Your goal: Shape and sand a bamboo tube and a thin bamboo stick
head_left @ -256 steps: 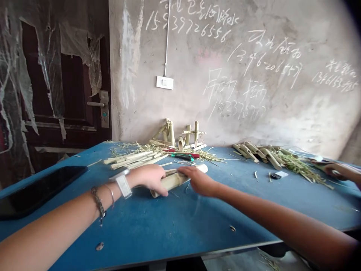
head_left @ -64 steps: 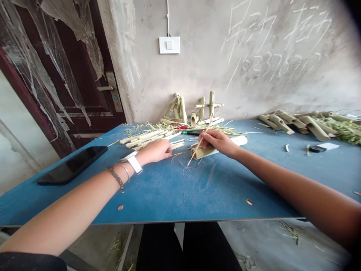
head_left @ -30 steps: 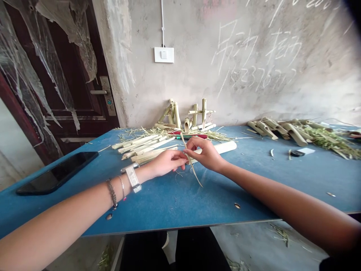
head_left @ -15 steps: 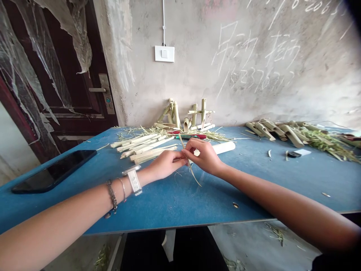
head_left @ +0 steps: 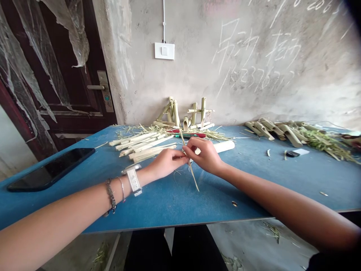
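My left hand [head_left: 168,162] and my right hand [head_left: 207,155] meet over the middle of the blue table [head_left: 158,207]. Both are closed in a pinch on a thin, pale plant strip [head_left: 194,175], which slants between them with its lower end hanging toward me. The fingertips overlap, so the gripped part is partly hidden. Behind my right hand lies a thick, pale peeled stalk [head_left: 225,146]. Several split pale stalks [head_left: 141,145] lie in a bundle just beyond my left hand.
A black phone [head_left: 52,169] rests at the left. By the wall stand cut stalk pieces joined together [head_left: 203,113], with red-handled tools [head_left: 194,135] before them. Hollow stalk pieces [head_left: 265,130] and shavings [head_left: 324,139] are piled at the right, near a small black-and-white object [head_left: 296,153].
The strip has turned slightly more upright between my fingers. My left fingertips have shifted a little to the right. The whole view has moved slightly.
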Demonstrator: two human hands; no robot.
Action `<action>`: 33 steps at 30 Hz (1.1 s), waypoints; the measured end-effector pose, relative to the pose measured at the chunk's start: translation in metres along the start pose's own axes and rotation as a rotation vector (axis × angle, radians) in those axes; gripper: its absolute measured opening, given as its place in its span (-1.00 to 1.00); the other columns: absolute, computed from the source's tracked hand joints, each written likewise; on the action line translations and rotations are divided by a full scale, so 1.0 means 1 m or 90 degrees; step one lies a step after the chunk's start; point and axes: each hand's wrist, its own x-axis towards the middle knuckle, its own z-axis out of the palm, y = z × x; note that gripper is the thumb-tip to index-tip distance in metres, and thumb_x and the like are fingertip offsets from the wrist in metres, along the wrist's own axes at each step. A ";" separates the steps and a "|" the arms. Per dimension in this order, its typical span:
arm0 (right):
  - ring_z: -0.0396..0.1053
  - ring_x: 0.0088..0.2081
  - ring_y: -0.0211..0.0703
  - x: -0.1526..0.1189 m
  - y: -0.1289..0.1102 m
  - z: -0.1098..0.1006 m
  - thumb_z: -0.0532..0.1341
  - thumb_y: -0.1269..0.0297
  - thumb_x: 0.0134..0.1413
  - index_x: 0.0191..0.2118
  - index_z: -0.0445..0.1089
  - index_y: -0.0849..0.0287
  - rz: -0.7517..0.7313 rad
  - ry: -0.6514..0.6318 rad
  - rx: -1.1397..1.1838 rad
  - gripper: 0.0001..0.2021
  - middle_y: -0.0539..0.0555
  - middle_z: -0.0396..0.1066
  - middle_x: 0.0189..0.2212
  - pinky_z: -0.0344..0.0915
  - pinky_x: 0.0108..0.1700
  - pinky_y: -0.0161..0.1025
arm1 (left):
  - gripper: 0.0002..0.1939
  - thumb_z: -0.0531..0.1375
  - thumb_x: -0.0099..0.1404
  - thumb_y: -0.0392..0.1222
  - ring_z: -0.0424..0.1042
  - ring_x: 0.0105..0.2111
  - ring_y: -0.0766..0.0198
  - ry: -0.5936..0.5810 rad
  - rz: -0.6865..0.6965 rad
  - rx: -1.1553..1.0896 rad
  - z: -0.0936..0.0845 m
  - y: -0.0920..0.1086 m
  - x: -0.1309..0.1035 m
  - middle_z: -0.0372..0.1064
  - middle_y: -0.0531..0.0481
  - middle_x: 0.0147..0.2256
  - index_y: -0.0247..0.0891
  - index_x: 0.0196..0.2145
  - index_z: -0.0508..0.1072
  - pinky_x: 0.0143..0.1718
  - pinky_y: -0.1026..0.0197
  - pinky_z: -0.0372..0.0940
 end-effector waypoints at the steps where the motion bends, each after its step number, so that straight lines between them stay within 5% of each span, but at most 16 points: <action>1: 0.13 -0.54 -0.35 0.000 0.000 0.000 0.07 0.33 0.08 -0.57 0.15 0.18 -0.004 -0.004 -0.001 -0.77 -0.05 0.20 -0.60 0.08 -0.48 -0.36 | -0.76 0.11 0.19 -0.14 0.36 -0.41 0.27 0.001 -0.001 -0.001 0.000 0.000 0.000 0.44 0.00 -0.46 -0.37 -0.40 0.50 -0.35 0.26 0.21; 6: 0.24 -0.44 -0.32 0.002 0.001 -0.009 0.06 0.36 0.09 -0.27 0.26 0.19 -0.070 -0.020 0.002 -0.91 0.01 0.29 -0.43 0.22 -0.37 -0.33 | -0.76 0.11 0.21 -0.15 0.35 -0.43 0.30 0.004 0.006 -0.038 -0.004 -0.002 0.004 0.45 -0.01 -0.44 -0.37 -0.41 0.49 -0.38 0.28 0.19; 11: 0.27 -0.14 -0.15 0.007 0.006 -0.023 0.10 0.26 0.08 -0.02 0.20 0.17 -0.213 -0.159 -0.044 -0.68 0.15 0.27 -0.15 0.28 -0.13 -0.16 | -0.77 0.12 0.20 -0.14 0.35 -0.43 0.31 0.035 -0.002 -0.030 -0.011 -0.006 0.007 0.46 -0.02 -0.42 -0.34 -0.42 0.49 -0.38 0.28 0.19; 17: 0.26 -0.07 -0.08 0.006 0.022 -0.020 0.12 0.13 0.07 0.08 0.12 0.14 -0.191 -0.257 -0.076 -0.54 0.17 0.25 -0.08 0.29 -0.11 -0.10 | -0.80 0.12 0.21 -0.18 0.38 -0.33 0.29 0.005 0.019 -0.062 -0.017 -0.006 0.006 0.47 -0.04 -0.34 -0.34 -0.38 0.49 -0.27 0.26 0.23; 25: 0.21 -0.07 0.01 0.003 0.015 -0.014 0.10 0.08 0.09 0.10 0.12 0.22 -0.268 -0.111 -0.246 -0.51 0.23 0.25 -0.09 0.24 -0.10 -0.03 | -0.78 0.14 0.19 -0.13 0.29 -0.49 0.37 0.065 -0.045 -0.087 -0.014 0.004 0.004 0.38 0.03 -0.49 -0.34 -0.46 0.46 -0.44 0.30 0.16; 33: 0.16 -0.03 0.06 0.000 0.005 -0.006 0.07 -0.01 0.07 0.05 0.20 0.28 -0.293 -0.097 -0.339 -0.47 0.27 0.24 -0.06 0.10 0.05 0.07 | -0.81 0.14 0.19 -0.18 0.21 -0.56 0.41 0.048 -0.072 -0.173 -0.012 0.012 0.001 0.30 0.09 -0.60 -0.34 -0.44 0.47 -0.50 0.32 0.11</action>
